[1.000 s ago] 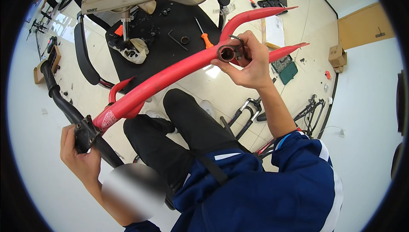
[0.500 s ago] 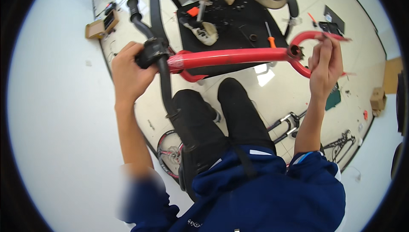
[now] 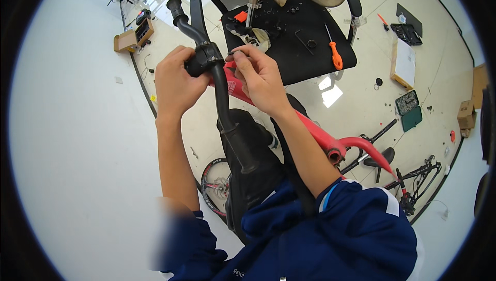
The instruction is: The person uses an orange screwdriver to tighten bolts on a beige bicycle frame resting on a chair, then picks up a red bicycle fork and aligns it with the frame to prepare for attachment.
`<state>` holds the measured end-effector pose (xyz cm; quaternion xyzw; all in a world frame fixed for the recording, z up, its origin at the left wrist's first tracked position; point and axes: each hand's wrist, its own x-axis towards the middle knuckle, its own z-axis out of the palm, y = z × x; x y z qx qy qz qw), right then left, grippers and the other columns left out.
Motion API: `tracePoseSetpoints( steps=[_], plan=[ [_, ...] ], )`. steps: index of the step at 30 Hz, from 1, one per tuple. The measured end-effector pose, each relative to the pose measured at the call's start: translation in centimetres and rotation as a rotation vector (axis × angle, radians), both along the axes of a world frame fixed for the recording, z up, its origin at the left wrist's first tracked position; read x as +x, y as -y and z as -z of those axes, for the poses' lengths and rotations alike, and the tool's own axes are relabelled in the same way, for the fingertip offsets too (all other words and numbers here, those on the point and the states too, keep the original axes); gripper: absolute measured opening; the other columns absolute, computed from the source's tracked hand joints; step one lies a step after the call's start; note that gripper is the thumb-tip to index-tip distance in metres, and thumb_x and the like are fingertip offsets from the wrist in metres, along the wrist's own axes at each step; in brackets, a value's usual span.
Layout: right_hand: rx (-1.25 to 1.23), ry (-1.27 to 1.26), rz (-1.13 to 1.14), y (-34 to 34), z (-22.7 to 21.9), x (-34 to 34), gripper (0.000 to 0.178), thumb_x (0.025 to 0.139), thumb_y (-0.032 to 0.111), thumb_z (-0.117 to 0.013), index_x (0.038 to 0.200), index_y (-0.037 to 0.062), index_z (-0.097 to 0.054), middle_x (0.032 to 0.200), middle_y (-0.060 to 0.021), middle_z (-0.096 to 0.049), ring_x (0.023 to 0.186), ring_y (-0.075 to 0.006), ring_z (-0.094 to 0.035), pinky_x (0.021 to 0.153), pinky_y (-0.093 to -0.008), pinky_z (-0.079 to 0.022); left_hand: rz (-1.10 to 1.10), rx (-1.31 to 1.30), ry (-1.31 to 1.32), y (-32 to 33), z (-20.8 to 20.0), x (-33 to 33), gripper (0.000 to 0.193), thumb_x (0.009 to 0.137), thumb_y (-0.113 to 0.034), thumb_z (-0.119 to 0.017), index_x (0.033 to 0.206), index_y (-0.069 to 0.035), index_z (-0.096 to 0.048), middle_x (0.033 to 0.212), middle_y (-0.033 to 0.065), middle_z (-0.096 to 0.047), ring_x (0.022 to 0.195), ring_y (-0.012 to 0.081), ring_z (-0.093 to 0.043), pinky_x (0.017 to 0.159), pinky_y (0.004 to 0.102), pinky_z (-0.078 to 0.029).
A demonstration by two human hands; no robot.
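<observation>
Now left hand (image 3: pixel 175 82) grips handlebar stem (image 3: pixel 205 60); right hand (image 3: pixel 258 77) beside.

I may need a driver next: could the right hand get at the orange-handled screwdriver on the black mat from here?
Probably yes, but not freely. The right hand is busy with a small tool at the handlebar clamp. The screwdriver lies beyond it on the mat, with nothing between.

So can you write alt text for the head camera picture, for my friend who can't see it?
Seen from above, a person's left hand grips the stem clamp of a black handlebar on a red bike frame, while the right hand holds a thin dark tool at the clamp. Beyond lie a black mat with an orange-handled screwdriver and bike parts on the pale floor.
</observation>
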<state>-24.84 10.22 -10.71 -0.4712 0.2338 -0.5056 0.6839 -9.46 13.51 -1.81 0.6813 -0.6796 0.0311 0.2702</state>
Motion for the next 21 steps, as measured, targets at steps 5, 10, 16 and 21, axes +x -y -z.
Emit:
tracePoseSetpoints(
  steps=[5, 10, 16, 21],
  plan=[
    [-0.007, 0.045, 0.100, -0.6, 0.4, 0.8, 0.019, 0.100, 0.017, -0.053, 0.095, -0.0006, -0.060, 0.075, -0.0012, -0.060, 0.068, -0.0050, -0.050, 0.062, -0.0228, -0.042, -0.022, 0.046, 0.010, -0.1, -0.3, -0.2, 0.022, 0.061, -0.009, -0.075, 0.076, 0.003, -0.064, 0.071, 0.0108, -0.058, 0.058, 0.0245, -0.054, 0.056, 0.0325, -0.043],
    [-0.075, -0.023, 0.045, 0.8, 0.3, 0.1, 0.021, 0.099, 0.018, -0.054, 0.092, -0.0004, -0.061, 0.075, -0.0010, -0.060, 0.066, -0.0059, -0.050, 0.062, -0.0238, -0.042, -0.006, 0.040, -0.008, -0.7, -0.1, 0.3, 0.023, 0.061, -0.010, -0.075, 0.077, 0.003, -0.065, 0.071, 0.0118, -0.058, 0.059, 0.0270, -0.055, 0.057, 0.0330, -0.044],
    [-0.306, -0.334, -0.035, 10.8, -3.4, -3.0, 0.031, 0.102, 0.031, -0.050, 0.090, 0.0045, -0.060, 0.060, 0.0058, -0.042, 0.046, -0.0028, -0.033, 0.041, -0.0209, -0.024, 0.040, 0.028, 0.078, -0.1, -0.3, 0.0, 0.023, 0.062, -0.014, -0.072, 0.079, 0.000, -0.066, 0.074, 0.0140, -0.060, 0.069, 0.0340, -0.059, 0.062, 0.0378, -0.045],
    [-0.034, 0.008, -0.282, 4.8, -2.6, -3.4, 0.023, 0.101, 0.022, -0.050, 0.089, 0.0042, -0.058, 0.061, 0.0048, -0.043, 0.050, -0.0024, -0.035, 0.044, -0.0198, -0.027, 0.050, 0.019, 0.080, 2.1, -0.3, -0.1, 0.024, 0.061, -0.015, -0.071, 0.080, 0.000, -0.068, 0.075, 0.0142, -0.060, 0.070, 0.0341, -0.060, 0.063, 0.0393, -0.047]
  ],
)
